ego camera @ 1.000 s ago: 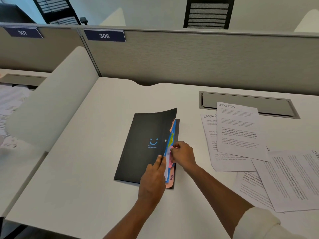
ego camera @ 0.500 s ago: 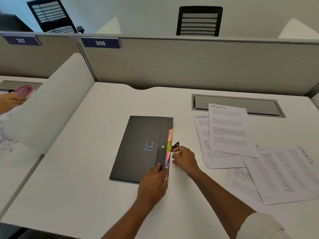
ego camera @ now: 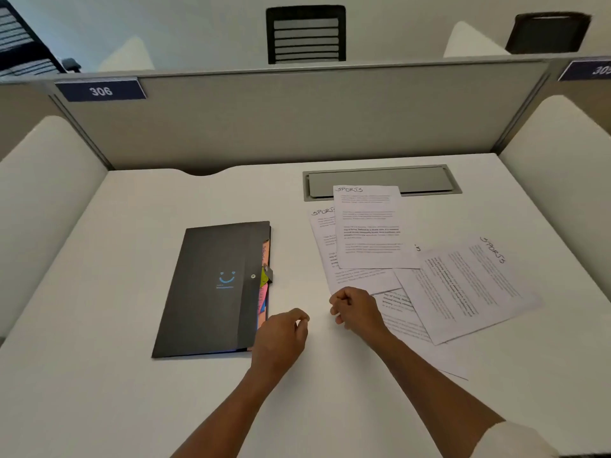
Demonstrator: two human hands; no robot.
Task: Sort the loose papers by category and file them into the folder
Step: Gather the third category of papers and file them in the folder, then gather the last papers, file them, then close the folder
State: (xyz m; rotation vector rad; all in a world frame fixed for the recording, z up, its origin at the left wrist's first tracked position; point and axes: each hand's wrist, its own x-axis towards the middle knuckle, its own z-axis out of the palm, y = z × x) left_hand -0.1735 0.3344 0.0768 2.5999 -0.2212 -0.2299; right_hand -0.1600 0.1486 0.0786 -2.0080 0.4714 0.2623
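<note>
A black folder (ego camera: 211,289) lies closed and flat on the white desk (ego camera: 99,375), left of centre, with coloured tab edges showing along its right side and a small blue smile mark on its cover. The left hand (ego camera: 281,338) hovers just beside the folder's near right corner, fingers loosely curled with thumb and forefinger close together, holding nothing. The right hand (ego camera: 355,309) sits a little to the right, fingers curled into a loose fist, also holding nothing; it is at the near edge of the loose papers (ego camera: 463,289). Those sheets, several headed "SPORTS" in handwriting, lie overlapping on the right half of the desk, the farthest one (ego camera: 368,226) reaching onto the grey cable tray lid (ego camera: 423,180). A grey partition (ego camera: 297,120) with a "306" plate (ego camera: 101,90) stands behind.
</note>
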